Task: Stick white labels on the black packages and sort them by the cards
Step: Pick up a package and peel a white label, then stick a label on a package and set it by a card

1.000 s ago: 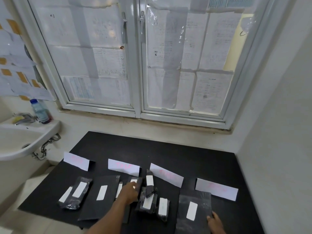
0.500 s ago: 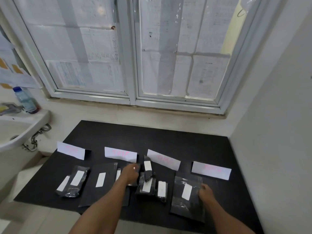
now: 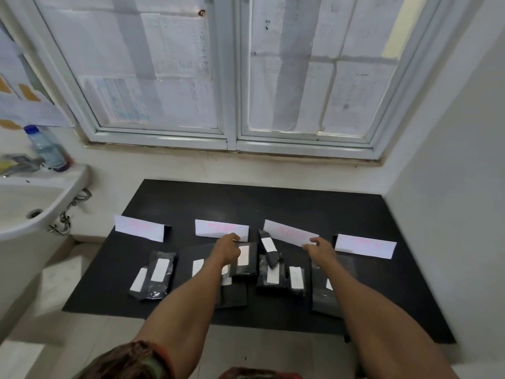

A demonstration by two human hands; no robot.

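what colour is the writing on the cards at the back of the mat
Pink or light red, clearest on the second card from the left in the head view; the words are too blurred to read.

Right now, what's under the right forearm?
A large black package lies flat on the black table beneath the right forearm. Only a sliver of its white label shows; the rest is covered.

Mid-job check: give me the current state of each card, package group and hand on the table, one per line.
Far-left white paper card: standing, untouched.
Second white card: left hand at its lower edge.
Third white card: tilted, right hand pinching its right end.
Far-right white card: standing, untouched.
Leftmost black plastic packages: labelled, lying flat.
Small black package: labelled, propped askew on others.
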